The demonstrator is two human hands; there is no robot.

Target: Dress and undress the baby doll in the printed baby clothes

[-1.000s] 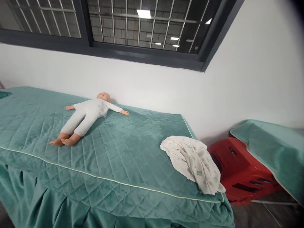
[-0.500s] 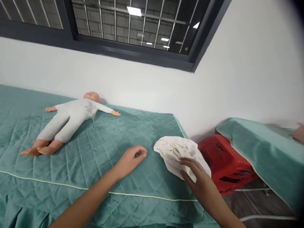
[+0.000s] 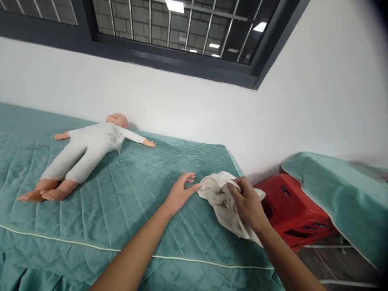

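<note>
A crumpled white cloth garment (image 3: 220,198) lies near the right end of the green quilted bedspread (image 3: 145,173); its exact kind is hidden by the folds. My right hand (image 3: 247,198) pinches its upper side and lifts part of the fabric. Just at the cloth's left edge is my left hand (image 3: 183,192), thumb and fingers apart, holding nothing. Over on the left, a baby doll (image 3: 93,145) with a white cloth body lies on its back, arms spread, its head toward the wall.
A red plastic stool (image 3: 300,210) stands on the floor beyond the bed's right edge. Further right is another green-covered surface (image 3: 342,190), with part of a person's hand (image 3: 386,177) at the picture's edge. Behind the bed are a white wall (image 3: 182,109) and a barred window (image 3: 169,32).
My right hand has closed on the cloth and pulled part of it up. My left hand has moved right to the cloth's edge and opened its fingers. The view has shifted slightly.
</note>
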